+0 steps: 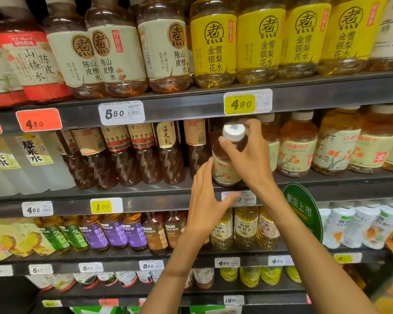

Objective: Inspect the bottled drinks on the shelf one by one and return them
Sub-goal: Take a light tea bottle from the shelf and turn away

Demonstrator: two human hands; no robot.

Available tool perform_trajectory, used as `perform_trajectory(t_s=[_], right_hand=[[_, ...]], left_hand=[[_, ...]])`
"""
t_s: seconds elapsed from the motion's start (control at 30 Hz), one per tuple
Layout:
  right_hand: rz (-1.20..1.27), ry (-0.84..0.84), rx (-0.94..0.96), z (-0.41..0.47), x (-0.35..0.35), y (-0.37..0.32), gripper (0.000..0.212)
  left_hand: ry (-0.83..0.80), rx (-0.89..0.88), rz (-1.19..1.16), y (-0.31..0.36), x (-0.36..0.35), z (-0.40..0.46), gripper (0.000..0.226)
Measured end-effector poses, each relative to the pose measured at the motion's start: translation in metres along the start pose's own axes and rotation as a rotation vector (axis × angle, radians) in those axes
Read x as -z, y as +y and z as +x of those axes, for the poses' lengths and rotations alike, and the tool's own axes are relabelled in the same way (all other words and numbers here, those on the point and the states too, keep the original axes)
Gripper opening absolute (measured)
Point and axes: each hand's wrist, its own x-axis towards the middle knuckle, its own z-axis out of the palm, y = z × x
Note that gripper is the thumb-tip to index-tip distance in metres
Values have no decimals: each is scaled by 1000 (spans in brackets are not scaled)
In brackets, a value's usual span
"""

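the bottle [227,159] in hand is a small plastic one of amber tea with a white cap [233,132] and a cream label printed with orange fruit on a branch. it stands at the front edge of the middle shelf [168,193], tilted a little toward the camera, in a gap between a row of dark brown bottles [145,162] on its left and matching fruit-label bottles [297,152] on its right.

it looks full, so i judge it moderately heavy for its size. the thin plastic wall would give under a hard squeeze, and the smooth label film may be slick. the shoulder just under the cap is the stiffest place to take it, with support at the lower body.

that is roughly how it is held. the right hand [247,159] wraps the neck and shoulder, thumb across the front below the cap and fingers curled round the far side. the left hand [207,196] has straight fingers held close together, their tips touching the bottle's lower left side; its thumb points right, across a price tag [247,198] on the shelf rail.

a yellow tag [106,206] reading 100 sits further left on the same rail.
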Motion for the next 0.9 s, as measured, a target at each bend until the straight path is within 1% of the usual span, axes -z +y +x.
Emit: perform_trajectory(t_s=[0.07,0.13,0.17,0.2,0.27,0.3,0.33,0.37,0.43,0.5,0.57,0.63,0.73,0.8,0.83,0.9], right_hand=[[151,8,-48,-9,11,-10,41],[306,-6,-124,-17,23,-21,41],[389,-9,-164,-20,28,-26,40],[452,-12,-192,-23,33,-29,39],[498,-50,-224,-27,40,-34,33],[534,-92,-245,-29,43,-35,28],[621,-154,-288,-30,45,-35,23],[745,-233,-348,-31,46,-33,24],[965,-411,-469,-34,49,-30,34],[1037,-522,-519,-38,51,-29,33],[1045,-525,-551,-42,50,-28,24],[980,-482,-575,-44,51,-32,18],[744,-390,-567,-46,50,-39,18],[667,-343,-576,-49,45,-42,19],[645,-333,-575,-49,42,-44,20],[629,-348,-574,-50,41,-46,21]], left_hand=[[-18,14,-108,7,6,-3,106],[-47,42,-209,17,18,-8,108],[-71,57,-275,23,24,-13,101],[-99,70,-350,29,31,-18,89],[-184,104,-493,37,43,-34,64],[-255,131,-560,41,48,-44,55],[-339,162,-629,44,52,-53,51],[-420,196,-692,47,53,-63,50],[-518,270,-774,49,50,-78,62],[-534,353,-877,49,44,-89,73],[-530,417,-958,49,43,-95,76],[-518,403,-947,49,47,-96,71],[-474,351,-897,49,53,-97,66],[-439,353,-883,52,53,-99,55],[-417,369,-891,54,51,-101,53],[-385,408,-982,57,49,-103,62]])
